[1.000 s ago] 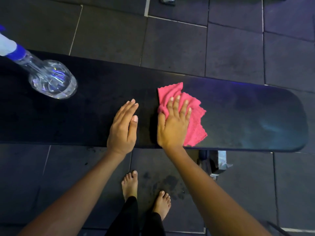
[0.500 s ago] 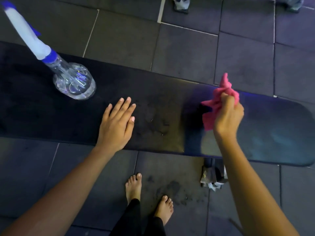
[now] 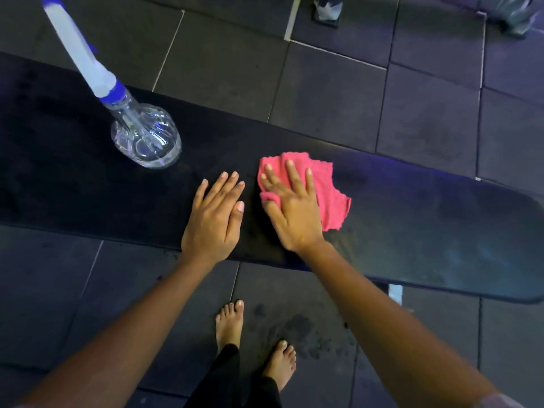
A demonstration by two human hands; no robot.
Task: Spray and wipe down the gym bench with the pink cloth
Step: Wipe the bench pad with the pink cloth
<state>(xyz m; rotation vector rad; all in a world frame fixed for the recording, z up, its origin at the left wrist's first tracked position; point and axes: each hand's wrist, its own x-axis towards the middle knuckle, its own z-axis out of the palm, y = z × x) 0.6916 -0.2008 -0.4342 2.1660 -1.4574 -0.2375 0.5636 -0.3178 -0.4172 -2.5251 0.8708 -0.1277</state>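
Right hand [image 3: 294,213] presses flat on the pink cloth [image 3: 326,189] mid-bench, right of the spray bottle [image 3: 145,136]. Left hand [image 3: 213,219] rests flat, fingers relaxed, on the surface [image 3: 441,225]. Cloth looks soft, light; bunch anywhere.

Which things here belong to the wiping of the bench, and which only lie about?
For the job: gym bench; pink cloth, pressed flat under the right hand; spray bottle, standing on the bench; left hand, flat on the bench.
Not for the job: dark floor tiles; the person's bare feet; a pale object at the top edge, cut off.
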